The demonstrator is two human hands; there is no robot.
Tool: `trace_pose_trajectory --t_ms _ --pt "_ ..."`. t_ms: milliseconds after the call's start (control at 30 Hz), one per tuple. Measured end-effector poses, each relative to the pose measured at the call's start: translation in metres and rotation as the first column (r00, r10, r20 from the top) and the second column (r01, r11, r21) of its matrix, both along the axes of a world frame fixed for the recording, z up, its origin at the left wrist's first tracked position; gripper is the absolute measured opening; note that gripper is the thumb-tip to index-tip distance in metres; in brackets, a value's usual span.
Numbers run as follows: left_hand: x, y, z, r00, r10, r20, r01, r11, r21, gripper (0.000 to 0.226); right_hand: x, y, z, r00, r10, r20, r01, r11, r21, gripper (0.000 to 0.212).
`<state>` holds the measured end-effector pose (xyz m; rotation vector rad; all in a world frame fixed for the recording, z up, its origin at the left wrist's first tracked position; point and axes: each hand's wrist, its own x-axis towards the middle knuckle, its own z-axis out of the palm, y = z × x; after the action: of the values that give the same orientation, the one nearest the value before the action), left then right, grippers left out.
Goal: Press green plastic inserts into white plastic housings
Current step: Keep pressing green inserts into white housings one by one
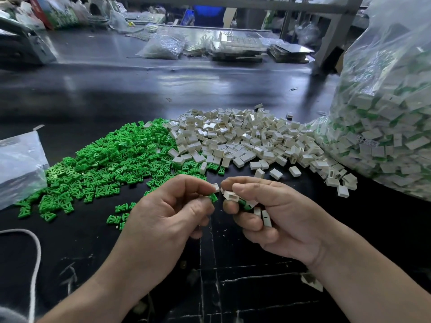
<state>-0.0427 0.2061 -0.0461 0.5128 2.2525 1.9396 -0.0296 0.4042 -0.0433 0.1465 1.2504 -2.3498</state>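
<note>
My left hand (168, 213) pinches a green insert (213, 197) between thumb and forefinger, just beside the open white housing (231, 196) gripped at my right hand's (277, 217) fingertips. More housings (265, 217) sit in my curled right fingers. On the black table (93, 241) beyond lie the green pile (105, 164) and the white pile (245, 138), touching.

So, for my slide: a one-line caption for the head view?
Left hand pinches a green insert beside a white housing in the right hand; green pile and white pile behind.

No legible text anywhere
</note>
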Motion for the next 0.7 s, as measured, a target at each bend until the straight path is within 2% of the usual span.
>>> trace_pose_trajectory --t_ms 67,133,367,500,700 --pt "0.0007 0.0021 0.0005 0.998 -0.027 0.051 0.023 0.997 0.076 0.014 0.0001 -0.0002 0.0003 1.000 0.001 -0.008 -0.002 1.000 -0.023 0.017" --pt "0.0011 0.0034 0.0009 0.995 -0.047 0.090 0.036 0.992 0.120 0.020 -0.0002 -0.0006 0.0006 1.000 -0.011 -0.011 0.011 1.000 -0.018 0.016" --pt "0.0026 0.0046 0.0018 0.994 -0.048 0.098 0.035 0.991 0.131 0.021 0.0027 -0.0026 0.0018 0.998 0.015 -0.066 -0.015 1.000 0.004 0.027" --pt "0.0013 0.0048 0.0021 0.993 -0.054 0.105 0.036 0.986 0.165 0.012 0.0041 -0.0043 0.0019 0.994 0.033 -0.099 -0.022 0.993 0.117 0.022" --pt "0.0027 0.0053 0.0013 0.996 -0.060 0.070 0.045 0.979 0.199 0.014 0.0065 -0.0089 -0.0001 0.993 0.038 -0.109 -0.008 0.965 0.262 0.014"
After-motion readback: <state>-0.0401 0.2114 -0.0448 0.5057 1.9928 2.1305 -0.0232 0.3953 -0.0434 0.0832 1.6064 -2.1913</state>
